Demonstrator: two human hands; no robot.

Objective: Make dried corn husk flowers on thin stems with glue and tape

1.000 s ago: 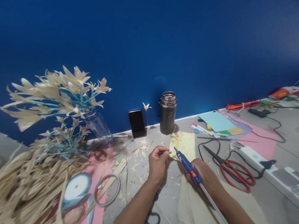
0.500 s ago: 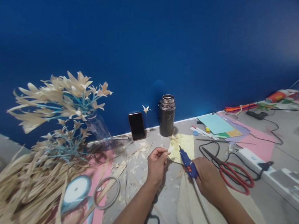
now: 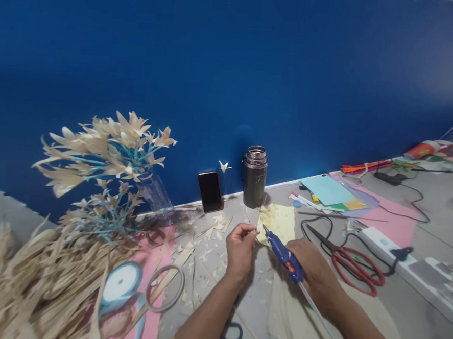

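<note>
Pretty tight around the middle: the left hand (image 3: pixel 240 249) and right hand (image 3: pixel 312 269) with the glue gun (image 3: pixel 283 252) sit close together, with the yellow sheet (image 3: pixel 280 221), flask (image 3: pixel 255 176) and phone (image 3: pixel 210 191) lined up behind them against the blue wall. Left side is blocked by the heap of dried leaves (image 3: pixel 31 280), tape rolls (image 3: pixel 164 287) and the flower bunch (image 3: pixel 108 157). To the right, red scissors (image 3: pixel 349 259), a black cord (image 3: pixel 315 226) and the power strip (image 3: pixel 398 251) get in the way, though there's bare bench (image 3: pixel 413 314) nearer the front right.

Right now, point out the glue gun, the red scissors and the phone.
glue gun (image 3: pixel 281 253): head view, on the blue barrel ahead of the right hand (image 3: pixel 312 272).
red scissors (image 3: pixel 354 265): head view, on the red handle loops.
phone (image 3: pixel 210 191): head view, middle of the dark screen.
</note>
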